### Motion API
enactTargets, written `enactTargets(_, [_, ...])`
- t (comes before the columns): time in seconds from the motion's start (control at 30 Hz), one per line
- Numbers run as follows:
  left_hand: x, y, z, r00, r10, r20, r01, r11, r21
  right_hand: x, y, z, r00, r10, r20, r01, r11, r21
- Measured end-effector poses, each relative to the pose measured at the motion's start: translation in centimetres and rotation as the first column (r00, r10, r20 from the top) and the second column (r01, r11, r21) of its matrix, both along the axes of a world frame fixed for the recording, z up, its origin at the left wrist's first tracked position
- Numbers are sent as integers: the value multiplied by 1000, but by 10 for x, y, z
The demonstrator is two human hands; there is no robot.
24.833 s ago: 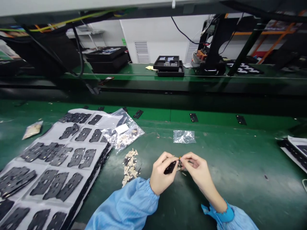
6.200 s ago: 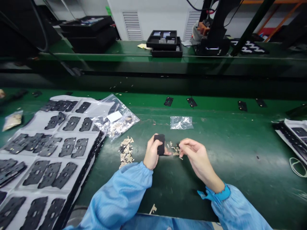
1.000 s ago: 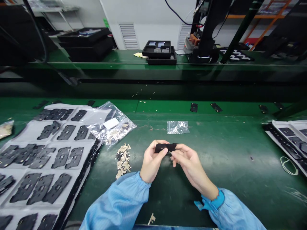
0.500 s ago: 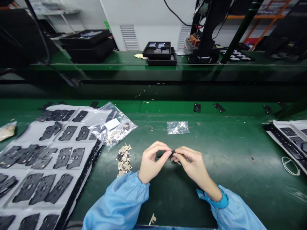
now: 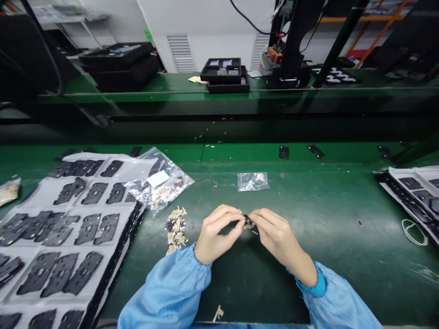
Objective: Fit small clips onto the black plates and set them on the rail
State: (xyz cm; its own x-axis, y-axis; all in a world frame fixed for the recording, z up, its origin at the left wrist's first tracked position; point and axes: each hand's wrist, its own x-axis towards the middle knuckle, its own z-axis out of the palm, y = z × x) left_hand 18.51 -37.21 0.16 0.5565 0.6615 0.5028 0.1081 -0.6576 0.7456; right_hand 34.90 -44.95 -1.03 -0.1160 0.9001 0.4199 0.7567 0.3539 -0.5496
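Note:
My left hand (image 5: 219,234) and my right hand (image 5: 278,235) meet above the green bench mat (image 5: 336,214), their fingertips pinching a small black-and-beige part (image 5: 248,222). My fingers hide most of that part, so its exact shape cannot be seen. A loose pile of small beige pieces (image 5: 176,230) lies just left of my left hand. A few stray bits lie on the mat below the fingertips.
On the left lies a large white sheet (image 5: 113,171) carrying many black plates, with a clear bag of beige parts (image 5: 158,181) on its corner. A small clear bag (image 5: 252,181) lies ahead. A second sheet (image 5: 408,194) and a rubber band (image 5: 414,233) lie right; black trays (image 5: 224,77) stand on the back shelf.
A second ago a black plate lay across both hands. Now it does not show clearly, and my fingertips pinch a small part closer together. The view has shifted slightly.

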Motion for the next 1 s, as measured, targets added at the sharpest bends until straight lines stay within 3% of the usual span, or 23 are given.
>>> enactTargets(0.37, [0, -3, -1, 995, 32, -99, -17, 988, 151, -4, -2, 5, 971, -48, 235, 47, 999, 9])
enactTargets(0.5, [-1, -3, -7, 990, 51, -131, -15, 965, 263, -11, -2, 3, 983, -52, 179, 54, 999, -6])
enactTargets(0.6, [-1, -3, -11, 979, 145, -142, -73, 905, 420, -14, 7, 5, 994, -106, 29, 107, 994, -10])
enactTargets(0.7, [3, -5, -12, 940, 268, -213, -127, 850, 512, -2, 40, 10, 988, -152, -12, 153, 988, 28])
enactTargets(0.8, [6, -6, -14, 910, 293, -293, -116, 860, 497, 22, 97, 13, 927, -252, 278, 268, 963, -21])
enactTargets(0.9, [6, -2, -18, 892, 333, -305, -170, 873, 457, 47, 150, 9, 869, -330, 370, 377, 924, -60])
enactTargets(1.0, [3, 3, -21, 887, 375, -270, -241, 874, 423, 71, 172, 1, 809, -379, 450, 479, 868, -129])
